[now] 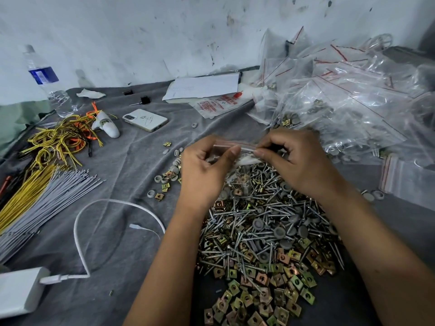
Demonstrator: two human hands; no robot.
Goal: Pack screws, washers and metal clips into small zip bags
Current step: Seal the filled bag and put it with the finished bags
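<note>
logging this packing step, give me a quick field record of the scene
left hand: pinches zip bag's left end
right hand: pinches zip bag's right end
zip bag: held over the pile, washers inside
pile: loose screws, washers, metal clips on grey cloth
filled bags: heaped at far right
phone: lying far left of hands

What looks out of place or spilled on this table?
A few washers and clips lie strewn left of the main hardware pile, beside the left hand. Both hands, with the right hand, pinch a zip bag. Otherwise it is ordinary work clutter.
</note>
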